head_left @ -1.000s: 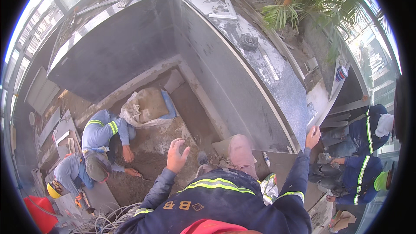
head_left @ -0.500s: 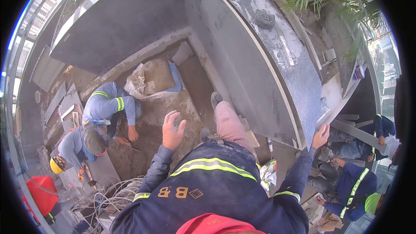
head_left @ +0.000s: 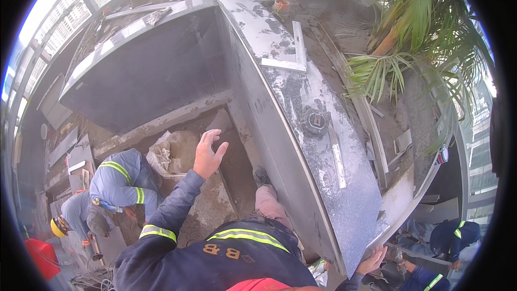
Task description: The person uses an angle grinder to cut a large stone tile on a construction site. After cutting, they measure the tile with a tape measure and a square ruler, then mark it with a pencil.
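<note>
My left hand [head_left: 210, 153] is raised in the air in front of my body, its fingers apart and nothing in them. Down at the right, my right hand [head_left: 372, 260] rests with stretched fingers at the near corner of a grey stone ledge [head_left: 350, 210]. The ledge tops a dark panelled wall [head_left: 274, 129]. On it sit a round black tool [head_left: 315, 121], its kind unclear, and a narrow whitish bar [head_left: 337, 159]. Farther along lies an L-shaped pale metal square [head_left: 299, 48].
Two people in grey-blue shirts [head_left: 116, 180] bend low at the left, near a white sack [head_left: 167, 151] and a red container [head_left: 42, 257]. More people [head_left: 455, 240] work at the lower right. Palm leaves [head_left: 382, 70] overhang the far right; boards [head_left: 355, 102] lie beside the ledge.
The view has tilted up, showing more of the ledge and the metal square. My left hand stays raised and open. My right hand sits lower in the picture, still at the ledge's near corner.
</note>
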Action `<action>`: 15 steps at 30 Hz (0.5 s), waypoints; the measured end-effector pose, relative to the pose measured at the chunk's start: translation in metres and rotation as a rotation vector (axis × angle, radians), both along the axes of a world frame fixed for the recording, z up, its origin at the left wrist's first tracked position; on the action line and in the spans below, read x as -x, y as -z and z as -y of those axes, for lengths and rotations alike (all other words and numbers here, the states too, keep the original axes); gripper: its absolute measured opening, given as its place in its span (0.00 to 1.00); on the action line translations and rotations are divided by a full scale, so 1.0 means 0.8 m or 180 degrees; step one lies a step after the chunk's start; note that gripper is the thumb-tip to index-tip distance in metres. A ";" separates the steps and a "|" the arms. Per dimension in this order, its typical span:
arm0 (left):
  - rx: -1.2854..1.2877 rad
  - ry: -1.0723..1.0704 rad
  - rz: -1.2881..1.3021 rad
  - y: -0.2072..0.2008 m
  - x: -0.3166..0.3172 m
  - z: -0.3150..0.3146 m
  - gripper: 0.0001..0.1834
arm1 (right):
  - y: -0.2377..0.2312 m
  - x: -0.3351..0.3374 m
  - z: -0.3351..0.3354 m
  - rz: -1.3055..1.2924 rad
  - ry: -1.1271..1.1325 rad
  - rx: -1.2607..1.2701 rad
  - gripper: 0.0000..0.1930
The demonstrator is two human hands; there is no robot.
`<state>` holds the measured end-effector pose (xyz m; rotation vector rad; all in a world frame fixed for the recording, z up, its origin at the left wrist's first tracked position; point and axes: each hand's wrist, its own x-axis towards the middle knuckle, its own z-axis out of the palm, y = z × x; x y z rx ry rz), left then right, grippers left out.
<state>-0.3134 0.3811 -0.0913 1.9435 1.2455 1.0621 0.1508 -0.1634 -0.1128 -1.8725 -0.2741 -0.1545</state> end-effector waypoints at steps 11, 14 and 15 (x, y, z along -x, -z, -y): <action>-0.0609 0.0360 -0.0469 -0.108 -0.148 -0.207 0.25 | -0.243 -0.089 -0.305 0.1795 0.0567 0.0604 0.29; -0.0482 0.0003 -0.0787 -0.092 -0.079 -0.202 0.25 | -0.260 -0.073 -0.431 0.2119 -0.0313 0.0500 0.30; -0.0532 -0.0200 -0.0702 -0.083 -0.050 -0.203 0.24 | -0.269 -0.059 -0.471 0.2282 -0.0527 0.0504 0.30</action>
